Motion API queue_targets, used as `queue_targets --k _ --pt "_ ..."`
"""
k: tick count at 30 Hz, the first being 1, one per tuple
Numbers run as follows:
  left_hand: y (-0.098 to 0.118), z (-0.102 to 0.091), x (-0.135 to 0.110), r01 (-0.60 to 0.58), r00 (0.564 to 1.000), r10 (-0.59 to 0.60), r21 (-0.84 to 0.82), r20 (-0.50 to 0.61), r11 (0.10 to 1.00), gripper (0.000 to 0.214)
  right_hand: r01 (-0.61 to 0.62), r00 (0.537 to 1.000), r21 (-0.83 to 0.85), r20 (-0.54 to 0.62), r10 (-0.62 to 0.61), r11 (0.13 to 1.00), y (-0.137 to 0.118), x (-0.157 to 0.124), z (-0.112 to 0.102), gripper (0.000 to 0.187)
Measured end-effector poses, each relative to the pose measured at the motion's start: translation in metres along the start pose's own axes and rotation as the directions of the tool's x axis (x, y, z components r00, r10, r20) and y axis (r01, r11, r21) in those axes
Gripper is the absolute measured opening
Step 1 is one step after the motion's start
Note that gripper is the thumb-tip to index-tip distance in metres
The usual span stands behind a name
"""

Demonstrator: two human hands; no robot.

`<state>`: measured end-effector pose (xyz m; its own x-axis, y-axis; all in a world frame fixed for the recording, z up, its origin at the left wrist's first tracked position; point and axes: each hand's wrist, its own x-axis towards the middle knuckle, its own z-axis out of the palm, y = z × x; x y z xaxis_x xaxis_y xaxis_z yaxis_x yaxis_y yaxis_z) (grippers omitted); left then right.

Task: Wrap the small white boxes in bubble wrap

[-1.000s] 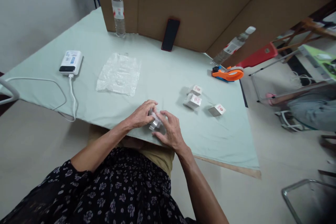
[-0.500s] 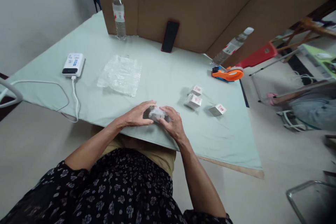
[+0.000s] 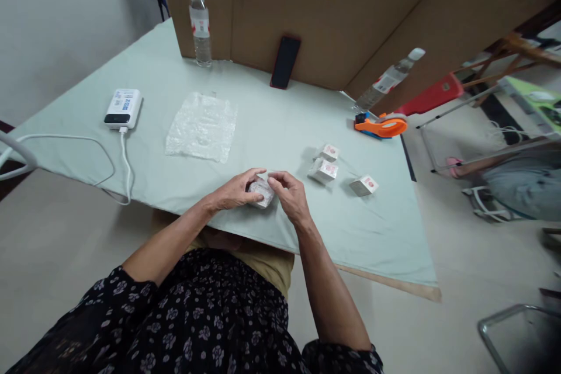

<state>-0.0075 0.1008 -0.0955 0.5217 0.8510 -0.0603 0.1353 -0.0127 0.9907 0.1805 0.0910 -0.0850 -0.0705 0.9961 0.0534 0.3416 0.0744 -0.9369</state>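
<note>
Near the front edge of the table, my left hand (image 3: 239,190) grips a small box wrapped in clear bubble wrap (image 3: 262,191), fingers behind it and thumb across its front. On the box's right, my right hand (image 3: 289,193) has thumb and index finger pinched together at the upper edge of the wrapping. The fingertips partly cover that edge. Right of my hands stand several small white boxes: two close together, a wrapped-looking one (image 3: 323,170) in front of another (image 3: 329,152), and a separate box (image 3: 363,185) with a red mark.
A bubble wrap sheet (image 3: 202,127) lies flat at left. Beyond it are a white power bank (image 3: 123,108) with a cable and a water bottle (image 3: 200,26). A phone (image 3: 284,62) leans on the cardboard screen (image 3: 315,6). An orange tape dispenser (image 3: 381,125) sits by another bottle (image 3: 390,79).
The wrapped box has turned and tilted between my hands. My right fingers have shifted from around its side to a pinch at its upper edge. The small boxes stay put.
</note>
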Motion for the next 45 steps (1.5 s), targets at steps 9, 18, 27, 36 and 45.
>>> queue_targets --k 9,18,27,36,45 --pt "0.009 0.000 -0.003 -0.038 0.999 0.040 0.139 -0.011 0.990 0.030 0.263 0.958 -0.336 -0.024 -0.287 0.904 -0.005 -0.028 0.012 0.019" --pt "-0.005 -0.006 -0.028 -0.171 0.985 0.167 0.332 0.038 0.928 0.068 0.374 0.904 -0.434 -0.027 -0.427 0.820 0.004 -0.035 0.013 0.018" --pt "0.008 -0.012 -0.011 0.005 0.999 -0.011 0.189 0.030 0.982 0.050 0.395 0.905 -0.456 0.044 -0.423 0.797 -0.005 -0.023 0.003 0.016" --pt "0.008 -0.007 -0.008 0.105 0.994 -0.105 -0.012 0.006 0.994 0.048 0.407 0.913 -0.478 0.179 -0.367 0.779 -0.002 -0.027 -0.006 0.024" --pt "0.004 -0.004 -0.009 0.104 0.991 -0.097 0.081 -0.090 0.991 0.047 0.540 0.839 -0.616 0.346 -0.419 0.573 0.004 -0.028 -0.003 0.051"
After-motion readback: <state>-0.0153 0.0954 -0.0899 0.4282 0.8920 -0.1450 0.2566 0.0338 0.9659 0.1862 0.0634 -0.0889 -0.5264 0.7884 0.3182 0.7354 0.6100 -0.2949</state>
